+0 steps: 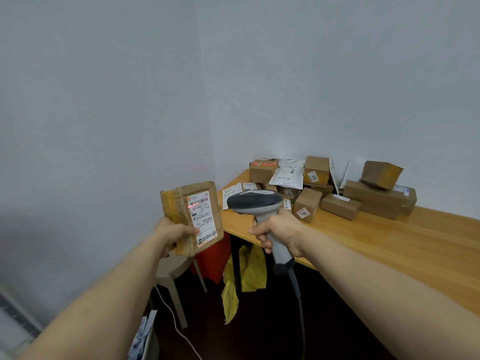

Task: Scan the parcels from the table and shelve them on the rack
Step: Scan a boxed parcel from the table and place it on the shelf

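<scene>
My left hand (172, 233) gripped the parcel (181, 203) by its lower edge, thumb pressed on the label (204, 219), and held it upright in the air just left of the surface (389, 242). My right hand (279, 233) was wrapped round the scanner (255, 203) handle, with the head aimed at the label. The red line (194, 206) lay by the top barcode, seemingly a little low and to its left. The rack was out of view.

I judged that a small tilt of either wrist could spoil the read. My thumb could slide over the lower codes. The cable (298, 302) hung past the surface's edge and might snag as I turned.

I counted one scanner and one parcel in hand. On the surface were at least eight boxes (307, 203) and two white bags (287, 175), with more half hidden in the heap.
</scene>
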The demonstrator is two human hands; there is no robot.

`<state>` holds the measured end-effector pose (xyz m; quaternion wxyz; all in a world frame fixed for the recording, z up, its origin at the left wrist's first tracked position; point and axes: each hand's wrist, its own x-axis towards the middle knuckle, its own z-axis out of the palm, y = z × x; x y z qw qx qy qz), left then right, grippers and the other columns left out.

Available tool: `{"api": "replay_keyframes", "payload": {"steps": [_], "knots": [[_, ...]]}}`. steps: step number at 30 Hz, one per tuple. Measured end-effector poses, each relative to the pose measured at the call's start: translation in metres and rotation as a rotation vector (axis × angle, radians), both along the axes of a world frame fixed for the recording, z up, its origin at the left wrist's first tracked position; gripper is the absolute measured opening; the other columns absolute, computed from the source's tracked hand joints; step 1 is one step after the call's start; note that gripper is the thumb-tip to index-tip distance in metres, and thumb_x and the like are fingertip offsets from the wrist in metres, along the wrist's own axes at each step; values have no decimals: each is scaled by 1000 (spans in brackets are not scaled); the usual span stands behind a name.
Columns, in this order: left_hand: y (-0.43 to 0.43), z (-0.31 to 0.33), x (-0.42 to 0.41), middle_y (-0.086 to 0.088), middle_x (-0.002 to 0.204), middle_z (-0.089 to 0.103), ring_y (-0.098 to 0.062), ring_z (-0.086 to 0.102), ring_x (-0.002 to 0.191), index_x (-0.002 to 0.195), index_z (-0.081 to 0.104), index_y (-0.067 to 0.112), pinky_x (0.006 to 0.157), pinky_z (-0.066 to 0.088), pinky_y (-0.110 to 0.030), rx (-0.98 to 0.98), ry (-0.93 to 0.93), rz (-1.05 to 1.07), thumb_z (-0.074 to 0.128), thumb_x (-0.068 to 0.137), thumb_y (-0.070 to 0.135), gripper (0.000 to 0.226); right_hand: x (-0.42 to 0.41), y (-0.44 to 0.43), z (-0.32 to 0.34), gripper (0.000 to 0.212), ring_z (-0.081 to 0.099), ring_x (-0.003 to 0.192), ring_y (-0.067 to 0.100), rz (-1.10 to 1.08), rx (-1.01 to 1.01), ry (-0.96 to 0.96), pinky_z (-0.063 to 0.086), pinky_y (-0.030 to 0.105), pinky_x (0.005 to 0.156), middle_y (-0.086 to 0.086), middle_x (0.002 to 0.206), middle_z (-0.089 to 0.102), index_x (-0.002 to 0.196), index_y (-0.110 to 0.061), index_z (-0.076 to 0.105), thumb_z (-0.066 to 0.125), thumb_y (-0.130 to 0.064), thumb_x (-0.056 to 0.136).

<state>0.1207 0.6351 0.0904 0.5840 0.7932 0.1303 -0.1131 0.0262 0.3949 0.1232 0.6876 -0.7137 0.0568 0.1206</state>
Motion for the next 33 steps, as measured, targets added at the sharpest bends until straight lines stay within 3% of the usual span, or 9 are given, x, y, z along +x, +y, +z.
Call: {"api": "replay_keyframes", "payload": {"steps": [5,9,12,15,17,19,25,29,33], "knots": [[-1,0,-1,-12,111,67,-30,64,94,114,56,6,91,50,-48,29,8,12,82,70,5,51,1,-5,1,26,38,37,15,-5,-16,10,39,24,44,7,49,46,61,-7,53,67,2,80],[-2,0,-2,-12,112,66,-22,60,78,116,55,5,70,50,-38,21,12,18,81,71,2,52,2,-7,1,27,37,36,14,10,11,13,38,23,44,6,47,45,60,-8,52,66,2,81],[-2,-2,-4,-12,113,66,-22,60,81,119,54,4,66,49,-35,14,10,31,80,71,2,55,4,-5,-1,24,39,36,14,31,39,15,39,23,43,6,48,47,62,-6,55,68,1,80],[2,0,-10,-11,114,66,-26,62,93,119,55,5,80,52,-40,-4,10,39,80,71,3,54,5,-1,-6,12,42,37,14,37,87,41,41,23,43,8,52,55,79,-3,60,71,0,78],[10,3,-18,-10,113,67,-26,64,100,119,54,6,91,52,-45,-22,16,41,80,72,7,53,8,3,-12,19,45,37,13,10,142,47,43,23,42,14,61,65,88,-1,59,74,0,76],[24,6,-31,-9,111,68,-25,66,100,122,51,7,87,55,-45,-64,31,50,78,74,13,56,14,11,-18,25,48,38,13,-35,183,36,45,23,42,18,70,70,93,1,59,76,1,74],[85,6,-86,-14,112,62,-27,60,100,117,56,14,80,54,-47,-295,146,37,58,86,23,32,23,68,-45,33,62,69,20,-58,150,35,49,26,46,9,82,67,100,-7,67,82,-6,71],[141,-1,-129,-18,125,58,-33,59,112,121,56,12,87,53,-55,-333,216,71,69,76,31,51,0,134,-56,31,63,57,18,75,212,76,47,28,46,7,69,70,93,-7,66,84,-11,68],[205,2,-181,-15,123,62,-29,63,109,124,58,15,80,57,-44,-310,168,158,77,63,48,72,-33,207,-51,22,60,44,17,181,342,100,45,23,40,9,65,70,84,-5,68,81,-14,70]]}}
